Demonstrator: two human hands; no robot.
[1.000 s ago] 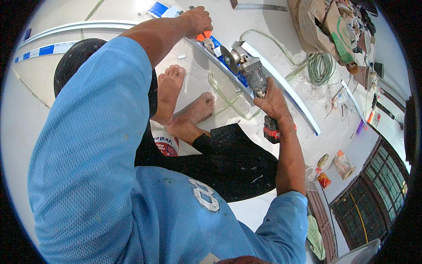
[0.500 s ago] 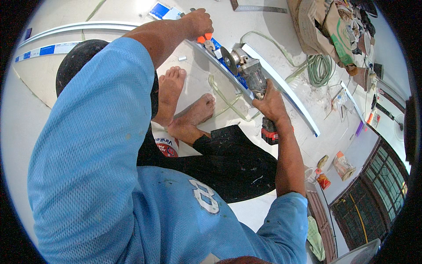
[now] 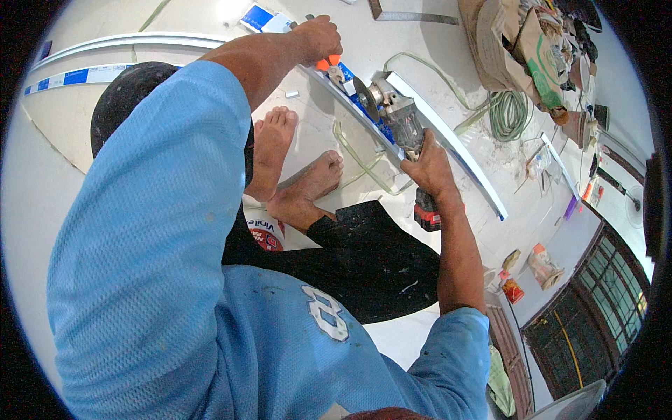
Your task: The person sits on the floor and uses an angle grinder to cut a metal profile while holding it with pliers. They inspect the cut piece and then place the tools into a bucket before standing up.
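Just above the frame's centre, the right hand [image 3: 428, 168] is wrapped round a cordless angle grinder [image 3: 402, 117], its disc [image 3: 365, 96] close to the blue-labelled strip [image 3: 385, 131]; whether they touch cannot be told. Toward the top, the left hand [image 3: 320, 38] is closed round an orange-ended tool [image 3: 327, 63]. If the strip slips or twists, the disc could bind and kick toward that hand or the bare feet [image 3: 271, 154].
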